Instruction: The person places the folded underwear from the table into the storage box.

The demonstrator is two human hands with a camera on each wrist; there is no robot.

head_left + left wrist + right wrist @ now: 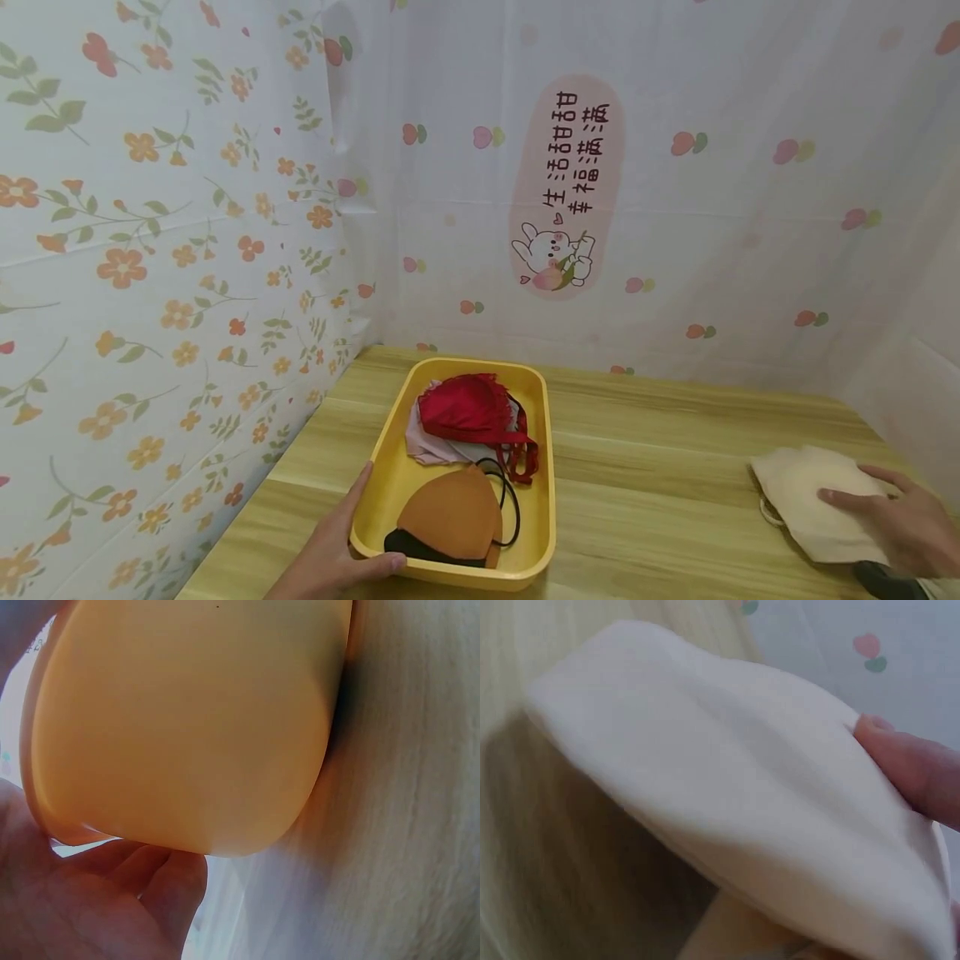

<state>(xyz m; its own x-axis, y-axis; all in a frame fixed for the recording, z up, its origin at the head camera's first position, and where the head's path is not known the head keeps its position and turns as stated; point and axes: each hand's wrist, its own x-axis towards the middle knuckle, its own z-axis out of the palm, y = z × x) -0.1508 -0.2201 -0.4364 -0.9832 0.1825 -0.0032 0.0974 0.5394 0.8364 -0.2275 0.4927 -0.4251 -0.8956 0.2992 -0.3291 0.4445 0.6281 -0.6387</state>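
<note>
My left hand (337, 533) grips the front left corner of a yellow plastic bin (550, 467), thumb over the rim. In the left wrist view its fingers lie against the bin's outer wall (187, 735). Inside the bin, a red ruffled bra (465, 408) lies on pale pink and grey fabric (431, 448), behind a folded orange-brown bra (450, 512) with black straps. Far to the right, my right hand (911, 521) holds a cream bra (817, 500), thumb on top; a strap loop shows at its left edge. The right wrist view shows its smooth cup (705, 750) tilted above the tabletop.
The wood-grain table (660, 467) runs between the bin and the cream bra. Patterned cloth walls stand at the left (172, 292) and the back (675, 233). Close under my right wrist is a dark curved thing (888, 581).
</note>
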